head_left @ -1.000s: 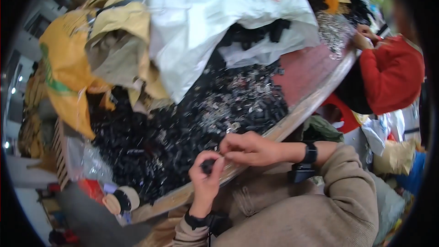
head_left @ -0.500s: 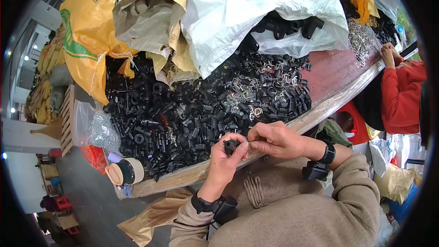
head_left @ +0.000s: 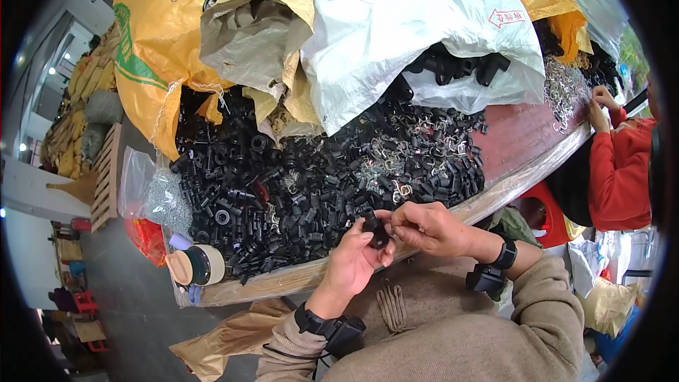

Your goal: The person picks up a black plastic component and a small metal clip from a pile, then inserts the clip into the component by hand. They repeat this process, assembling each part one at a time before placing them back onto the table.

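Observation:
My left hand (head_left: 349,263) is closed around a small black plastic part (head_left: 375,232), whose rounded end faces up. Thumb and fingers grip it from either side, just above the table's front edge. Right beside it, my right hand (head_left: 433,230) is closed in a pinch, fingertips at the part's right side. Whatever lies between those fingertips is too small to make out. Beyond both hands spreads a heap of black plastic parts (head_left: 304,205), with small metal clips (head_left: 382,164) mixed in on its right side.
A wooden-edged table (head_left: 520,134) bears the heap. Behind stand a white sack (head_left: 417,0) and a yellow sack (head_left: 166,35). At the left corner are a lidded jar (head_left: 205,264) and a clear bag of small metal pieces (head_left: 168,201). At right, another person in red sleeves (head_left: 622,177) works.
The black part has turned in my left hand, from its hollow end facing me to a rounded side. My left fingers have opened out a little, and my right hand remains beside it.

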{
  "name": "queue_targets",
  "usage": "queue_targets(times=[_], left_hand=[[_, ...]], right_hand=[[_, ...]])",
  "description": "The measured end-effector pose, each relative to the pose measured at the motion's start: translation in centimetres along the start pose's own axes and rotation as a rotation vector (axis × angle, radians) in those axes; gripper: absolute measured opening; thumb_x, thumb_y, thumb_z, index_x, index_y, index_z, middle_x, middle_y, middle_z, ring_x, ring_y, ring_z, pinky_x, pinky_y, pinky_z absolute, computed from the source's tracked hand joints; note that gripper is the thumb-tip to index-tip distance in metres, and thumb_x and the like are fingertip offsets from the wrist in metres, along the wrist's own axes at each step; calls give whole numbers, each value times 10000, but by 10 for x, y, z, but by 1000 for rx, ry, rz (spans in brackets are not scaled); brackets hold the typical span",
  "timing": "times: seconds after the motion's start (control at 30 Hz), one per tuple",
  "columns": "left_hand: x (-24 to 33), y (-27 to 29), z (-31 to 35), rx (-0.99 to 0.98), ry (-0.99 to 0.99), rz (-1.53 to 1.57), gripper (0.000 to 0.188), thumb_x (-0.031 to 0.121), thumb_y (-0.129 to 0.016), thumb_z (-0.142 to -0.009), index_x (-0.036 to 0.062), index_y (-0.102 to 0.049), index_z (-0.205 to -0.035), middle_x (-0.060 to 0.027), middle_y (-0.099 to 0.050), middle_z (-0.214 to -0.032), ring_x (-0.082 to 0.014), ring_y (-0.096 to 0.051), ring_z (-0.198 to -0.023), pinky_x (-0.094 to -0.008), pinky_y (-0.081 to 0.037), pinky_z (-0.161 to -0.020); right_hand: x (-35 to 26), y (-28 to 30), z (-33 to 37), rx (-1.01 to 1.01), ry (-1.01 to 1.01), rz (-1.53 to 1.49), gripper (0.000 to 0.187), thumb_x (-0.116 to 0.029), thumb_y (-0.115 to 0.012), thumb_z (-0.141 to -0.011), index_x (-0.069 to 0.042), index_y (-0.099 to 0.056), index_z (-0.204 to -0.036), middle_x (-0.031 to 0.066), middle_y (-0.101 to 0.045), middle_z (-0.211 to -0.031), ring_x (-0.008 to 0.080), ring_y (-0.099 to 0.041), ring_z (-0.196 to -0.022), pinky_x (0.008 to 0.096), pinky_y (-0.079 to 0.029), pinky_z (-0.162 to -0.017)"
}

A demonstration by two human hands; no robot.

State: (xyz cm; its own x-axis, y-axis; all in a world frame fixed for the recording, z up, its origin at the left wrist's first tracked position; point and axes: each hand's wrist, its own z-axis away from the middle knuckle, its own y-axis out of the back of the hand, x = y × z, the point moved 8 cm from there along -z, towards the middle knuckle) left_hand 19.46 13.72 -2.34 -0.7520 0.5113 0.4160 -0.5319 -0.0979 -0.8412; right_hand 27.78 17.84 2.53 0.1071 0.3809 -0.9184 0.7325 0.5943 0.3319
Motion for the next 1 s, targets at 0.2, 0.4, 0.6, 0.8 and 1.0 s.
queue_targets(times=[0.2,0.4,0.6,0.8,1.0], left_hand=[[-5,10,1,76,-3,-135,311,170,-460,-859,33,-416,-1135,-37,-538,-931,-141,-541,-740,-236,-434,-613],[-11,12,1,88,-5,-207,313,202,-445,-871,26,-426,-1129,-44,-548,-940,-133,-548,-782,-240,-444,-652],[-17,19,-1,73,22,-255,284,201,-453,-868,21,-457,-1087,-41,-546,-937,-122,-541,-798,-243,-448,-676],[-23,17,-4,95,40,-425,242,181,-459,-863,16,-480,-1040,-35,-540,-934,-116,-530,-823,-257,-455,-704],[-18,23,-5,114,73,-407,261,176,-476,-855,17,-479,-1061,-41,-548,-936,-108,-535,-811,-244,-454,-712]], right_hand=[[-7,9,0,-6,67,229,94,-50,-545,-744,-38,-473,-803,86,-543,-766,240,-524,-704,320,-397,-608],[-30,7,3,30,255,480,149,-57,-587,-661,-66,-493,-775,76,-474,-965,233,-448,-876,340,-315,-726],[-31,-3,3,25,323,544,163,-76,-616,-606,-75,-507,-728,74,-456,-1011,238,-433,-919,355,-295,-742],[-21,-4,2,-28,224,510,120,-77,-625,-577,-72,-526,-645,47,-482,-971,225,-434,-929,341,-308,-725],[-10,-5,-8,-50,179,485,111,-81,-633,-565,-62,-539,-620,40,-507,-917,219,-441,-927,328,-325,-716]])
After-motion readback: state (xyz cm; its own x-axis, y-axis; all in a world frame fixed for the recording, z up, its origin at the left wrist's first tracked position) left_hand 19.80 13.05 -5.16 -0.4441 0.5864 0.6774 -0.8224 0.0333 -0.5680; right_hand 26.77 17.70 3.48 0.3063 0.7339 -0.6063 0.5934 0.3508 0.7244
